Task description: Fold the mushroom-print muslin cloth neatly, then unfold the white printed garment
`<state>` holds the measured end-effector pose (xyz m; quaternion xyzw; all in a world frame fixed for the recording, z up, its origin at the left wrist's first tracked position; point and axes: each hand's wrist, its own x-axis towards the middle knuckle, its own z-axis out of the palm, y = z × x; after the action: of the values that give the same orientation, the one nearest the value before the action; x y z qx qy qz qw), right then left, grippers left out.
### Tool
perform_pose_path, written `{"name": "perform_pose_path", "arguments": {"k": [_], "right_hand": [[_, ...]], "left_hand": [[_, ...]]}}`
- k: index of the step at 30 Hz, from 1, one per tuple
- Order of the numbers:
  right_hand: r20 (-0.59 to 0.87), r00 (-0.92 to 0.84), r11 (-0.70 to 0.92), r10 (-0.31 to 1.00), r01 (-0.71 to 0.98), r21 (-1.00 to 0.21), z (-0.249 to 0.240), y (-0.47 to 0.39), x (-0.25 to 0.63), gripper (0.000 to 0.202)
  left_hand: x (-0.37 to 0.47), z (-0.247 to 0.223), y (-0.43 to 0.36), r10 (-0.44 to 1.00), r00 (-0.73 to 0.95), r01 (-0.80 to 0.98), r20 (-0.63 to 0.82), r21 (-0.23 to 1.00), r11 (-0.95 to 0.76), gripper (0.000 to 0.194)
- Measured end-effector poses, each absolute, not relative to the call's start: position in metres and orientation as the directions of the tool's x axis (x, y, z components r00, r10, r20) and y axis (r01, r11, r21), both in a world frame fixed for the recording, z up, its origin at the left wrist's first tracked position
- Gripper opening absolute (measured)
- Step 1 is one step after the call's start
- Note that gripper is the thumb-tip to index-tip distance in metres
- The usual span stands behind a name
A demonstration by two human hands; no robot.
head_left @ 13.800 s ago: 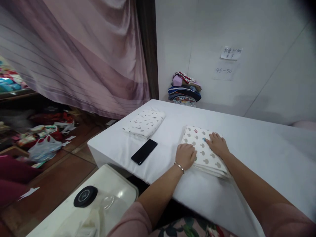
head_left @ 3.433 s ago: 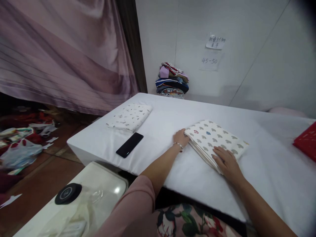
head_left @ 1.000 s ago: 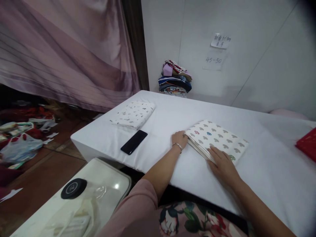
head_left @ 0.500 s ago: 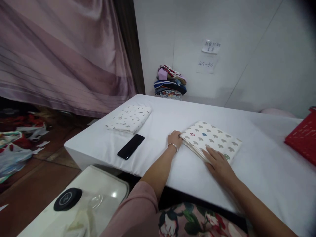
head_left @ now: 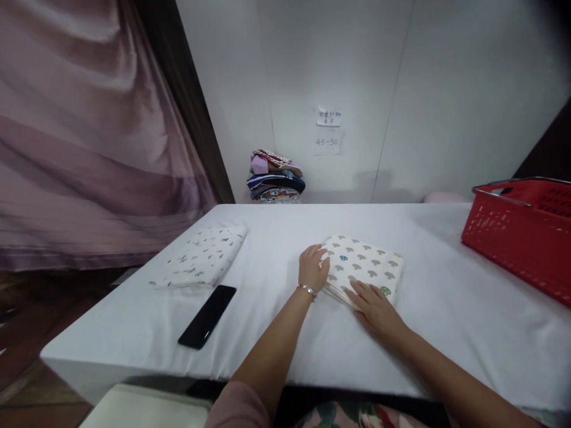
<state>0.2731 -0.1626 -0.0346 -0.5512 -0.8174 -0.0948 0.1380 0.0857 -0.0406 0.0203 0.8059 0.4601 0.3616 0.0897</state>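
A folded white cloth with grey mushroom prints (head_left: 363,261) lies on the white-covered table (head_left: 276,238). At its left corner is my left hand (head_left: 313,267), a bracelet on the wrist, its fingers curled over the edge of the fabric. My right hand (head_left: 377,310) rests on the near edge of the same cloth with its fingers spread flat. Another folded white cloth with small scattered prints (head_left: 205,257) lies at the left of the table, and a black phone (head_left: 207,317) is just in front of it.
A red basket (head_left: 521,238) with a metal handle stands at the right. Folded fabrics (head_left: 275,178) are stacked by the far wall, under paper notes (head_left: 328,142). A pink curtain (head_left: 84,137) hangs at the left. Below the table's front edge is a white surface (head_left: 143,410).
The view has turned right and up, showing more of the red basket. My left hand now reaches further over the corner of the mushroom-print cloth; my right hand stays on its near edge.
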Motion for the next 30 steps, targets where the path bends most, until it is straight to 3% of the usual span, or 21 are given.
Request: {"name": "perform_pose_path", "arguments": {"k": [5,8,11,15,20,26,30], "right_hand": [[0.209,-0.339,0.37,0.917,0.919,-0.135,-0.022,-0.169,0.275,0.057],[0.117,-0.331,0.351,0.936,0.885,-0.305,-0.002,-0.163,0.277,0.049],[0.181,-0.23,0.285,0.956,0.874,-0.394,0.02,-0.135,0.281,0.048],[0.321,-0.103,0.195,0.942,0.943,-0.27,0.027,-0.078,0.294,0.052],[0.159,0.136,-0.119,0.978,0.987,-0.111,-0.009,-0.038,0.321,0.057],[0.146,0.132,-0.12,0.98,0.989,-0.089,-0.027,-0.037,0.33,0.06],[0.148,0.136,-0.123,0.98,0.988,-0.093,-0.023,-0.038,0.327,0.059]], "left_hand": [[0.111,0.011,-0.027,0.865,0.49,0.807,0.111,0.317,-0.498,0.052],[0.111,-0.003,-0.025,0.863,0.504,0.827,0.036,0.269,-0.494,0.056],[0.11,-0.006,-0.026,0.868,0.497,0.836,0.011,0.261,-0.482,0.057],[0.11,-0.003,-0.027,0.869,0.494,0.84,0.01,0.254,-0.48,0.059],[0.108,-0.006,-0.029,0.87,0.493,0.843,0.018,0.239,-0.482,0.058],[0.109,0.006,-0.021,0.863,0.501,0.833,-0.073,0.313,-0.457,0.057],[0.116,0.024,0.006,0.918,0.392,0.853,-0.064,0.399,-0.336,0.048]]}}
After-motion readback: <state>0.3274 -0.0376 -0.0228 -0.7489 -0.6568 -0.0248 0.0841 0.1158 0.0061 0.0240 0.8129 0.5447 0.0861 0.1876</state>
